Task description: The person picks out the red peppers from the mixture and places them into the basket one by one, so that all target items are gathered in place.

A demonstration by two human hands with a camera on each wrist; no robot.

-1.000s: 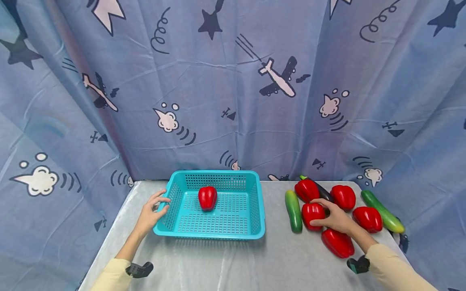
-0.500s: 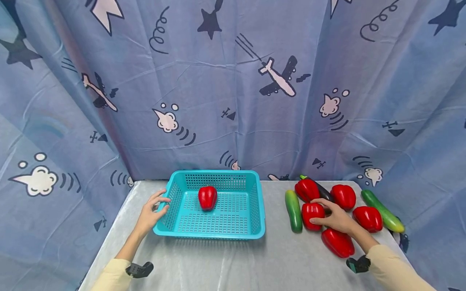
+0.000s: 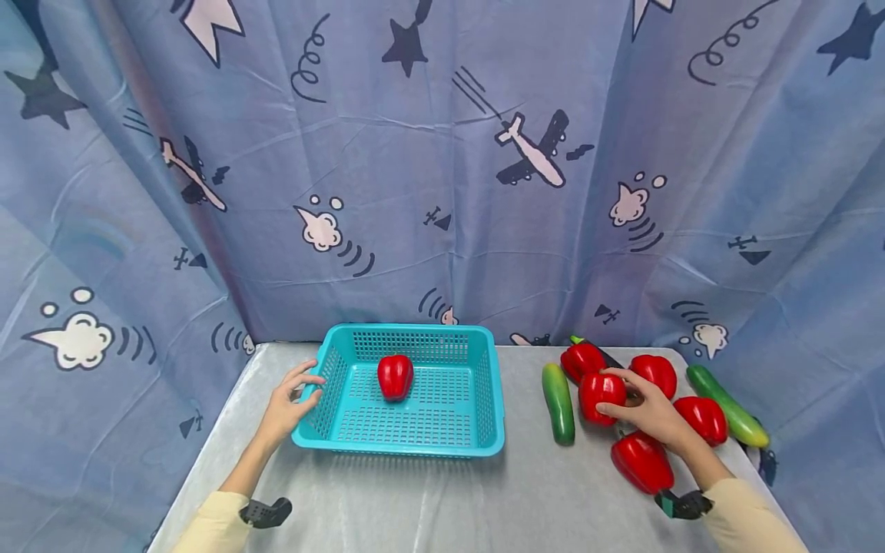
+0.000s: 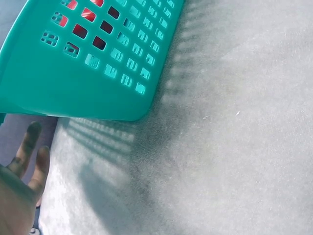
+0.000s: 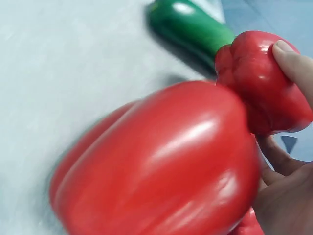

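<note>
My right hand (image 3: pixel 648 411) grips a red bell pepper (image 3: pixel 601 398) between thumb and fingers. In the right wrist view, this held bell pepper (image 5: pixel 264 81) is at the upper right, with the thumb across its side. A second red bell pepper (image 3: pixel 643 461) lies just below that hand and looms large in the right wrist view. My left hand (image 3: pixel 289 403) is at the left rim of a turquoise perforated basket (image 3: pixel 397 448), its fingers fairly straight and spread. One red bell pepper (image 3: pixel 395 378) is inside the basket.
A green cucumber (image 3: pixel 558 403) lies left of the held pepper. Behind and right are more red bell peppers (image 3: pixel 701 419), a partly hidden eggplant (image 3: pixel 611 359) and another cucumber (image 3: pixel 727 407). A patterned blue curtain (image 3: pixel 442 169) hangs behind the grey-covered table (image 3: pixel 442 507).
My right hand has raised the bell pepper slightly and shifted it a little right, uncovering more of the pepper below. The left hand and basket stay in place.
</note>
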